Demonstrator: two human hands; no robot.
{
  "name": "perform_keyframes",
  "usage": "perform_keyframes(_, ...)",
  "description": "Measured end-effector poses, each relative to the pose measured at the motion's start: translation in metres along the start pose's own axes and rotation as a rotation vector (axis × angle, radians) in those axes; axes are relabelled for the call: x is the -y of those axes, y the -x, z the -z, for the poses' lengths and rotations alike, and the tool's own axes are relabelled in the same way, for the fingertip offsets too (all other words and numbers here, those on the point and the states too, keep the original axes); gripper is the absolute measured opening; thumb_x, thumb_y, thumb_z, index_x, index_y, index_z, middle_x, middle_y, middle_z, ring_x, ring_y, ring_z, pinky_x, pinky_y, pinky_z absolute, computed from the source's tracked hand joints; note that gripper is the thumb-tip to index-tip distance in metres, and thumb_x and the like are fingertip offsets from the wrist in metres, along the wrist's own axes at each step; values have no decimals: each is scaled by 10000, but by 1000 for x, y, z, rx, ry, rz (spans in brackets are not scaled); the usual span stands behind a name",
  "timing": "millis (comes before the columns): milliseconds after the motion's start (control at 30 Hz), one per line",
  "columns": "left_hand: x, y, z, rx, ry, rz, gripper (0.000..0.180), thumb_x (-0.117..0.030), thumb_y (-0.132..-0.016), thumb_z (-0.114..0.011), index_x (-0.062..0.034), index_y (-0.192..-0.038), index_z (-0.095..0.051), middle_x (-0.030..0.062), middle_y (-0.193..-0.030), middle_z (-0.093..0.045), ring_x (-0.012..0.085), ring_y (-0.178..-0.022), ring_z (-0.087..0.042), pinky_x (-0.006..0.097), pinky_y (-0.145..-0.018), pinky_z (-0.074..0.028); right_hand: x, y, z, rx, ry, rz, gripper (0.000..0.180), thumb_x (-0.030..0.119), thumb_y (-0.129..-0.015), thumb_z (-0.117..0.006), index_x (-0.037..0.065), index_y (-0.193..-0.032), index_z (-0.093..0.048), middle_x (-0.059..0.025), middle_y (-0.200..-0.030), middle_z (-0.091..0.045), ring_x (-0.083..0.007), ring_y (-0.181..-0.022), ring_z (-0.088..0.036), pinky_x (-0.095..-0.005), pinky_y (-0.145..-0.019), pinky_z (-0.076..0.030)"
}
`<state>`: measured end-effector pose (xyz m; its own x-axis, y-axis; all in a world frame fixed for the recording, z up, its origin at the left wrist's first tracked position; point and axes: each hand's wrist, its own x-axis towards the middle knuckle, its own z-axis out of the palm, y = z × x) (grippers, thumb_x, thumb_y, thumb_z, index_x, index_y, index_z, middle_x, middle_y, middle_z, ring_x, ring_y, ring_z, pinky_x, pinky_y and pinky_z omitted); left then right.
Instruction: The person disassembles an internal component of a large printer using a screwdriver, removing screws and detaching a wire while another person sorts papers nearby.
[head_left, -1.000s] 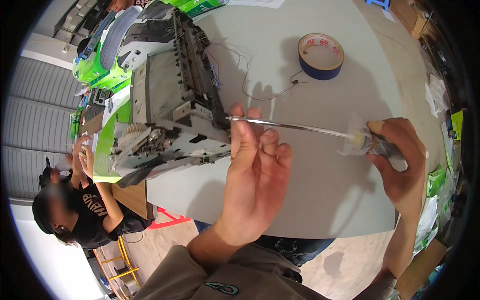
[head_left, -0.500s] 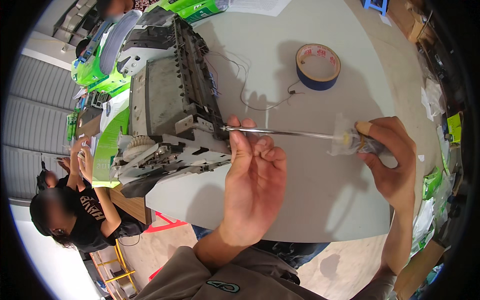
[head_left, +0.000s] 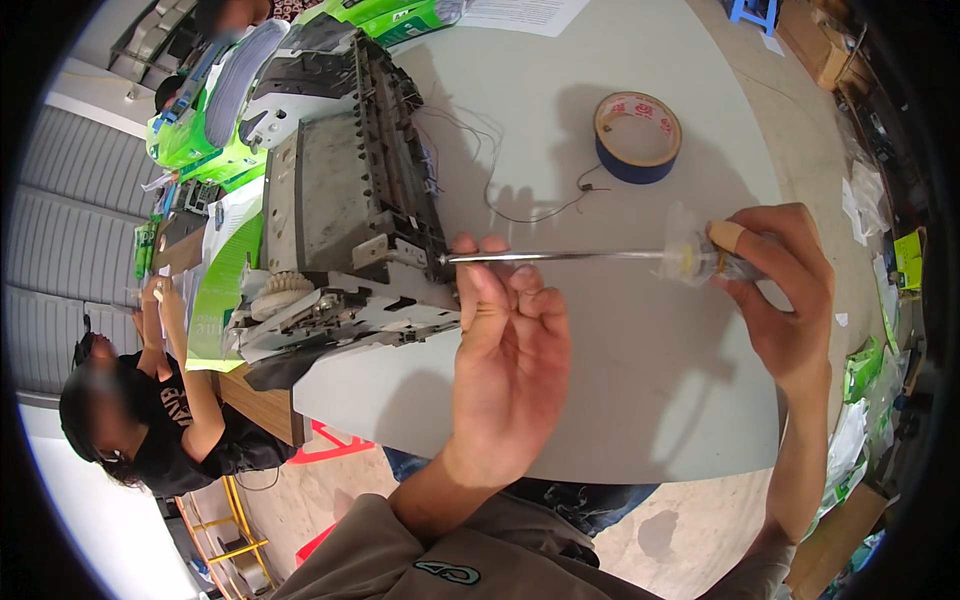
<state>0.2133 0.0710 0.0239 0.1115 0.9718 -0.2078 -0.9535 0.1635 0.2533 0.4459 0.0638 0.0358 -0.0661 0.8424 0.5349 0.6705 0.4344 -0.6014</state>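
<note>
A long screwdriver [head_left: 590, 257] lies level across the middle, its steel shaft pointing left. My right hand [head_left: 785, 290] is closed around its handle, which has clear plastic wrapped about it. The thumb and index finger of my left hand [head_left: 510, 370] pinch the shaft near its tip, palm turned up and the other fingers curled. That tip meets the right side of a stripped printer chassis [head_left: 325, 190], by its near corner; whether it sits in a screw head is too small to tell. A white gear [head_left: 283, 290] shows on the chassis's near end.
A blue tape roll [head_left: 637, 140] and thin wires [head_left: 520, 218] lie on the grey table [head_left: 640, 400]. Green paper packs [head_left: 410, 20] stand behind and beside the chassis. A person in black [head_left: 180, 420] works at the left. Plastic bags [head_left: 865, 370] lie on the right-hand floor.
The handle and my right hand have shifted up slightly, leaving the shaft more level. My left hand keeps its pinch near the tip, and the chassis stays in place.
</note>
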Motion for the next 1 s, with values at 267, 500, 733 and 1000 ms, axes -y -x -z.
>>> perform_keyframes(267,8,-4,-4,86,-382,-106,175,-222,-986,-610,-164,-1151,-612,-61,-1203,-617,149,-1222,-533,323,-1111,-412,-7,-10,7,-71,-48,73,551,-123,-590,-769,14,-1114,-670,-134,-1244,-548,-248,-974,-589,-323,-838,-496)
perform_keyframes(500,6,-8,6,105,-315,-121,177,-233,-973,-630,-160,-1133,-608,-56,-1188,-616,143,-1221,-533,335,-1124,-414,-27,9,22,-44,-623,-291,426,209,-941,-695,-8,-1282,-560,-103,-1335,-514,-144,-1018,-585,-268,-745,-517)
perform_keyframes(733,7,-2,-6,93,-467,-219,238,-204,-959,-658,-121,-1163,-568,-22,-1131,-637,157,-1187,-570,359,-1131,-433,-3,20,6,-27,-760,-415,500,374,-997,-594,-8,-1313,-531,-132,-1287,-546,-155,-778,-625,-270,-559,-515)
perform_keyframes(1000,6,-3,2,145,-425,-242,273,-168,-959,-660,-91,-1192,-541,-5,-1192,-635,188,-1238,-568,387,-1134,-442,-1,18,21,60,-692,-537,674,476,-973,-585,2,-1422,-420,-156,-1350,-485,-182,-872,-611,-276,-549,-519)
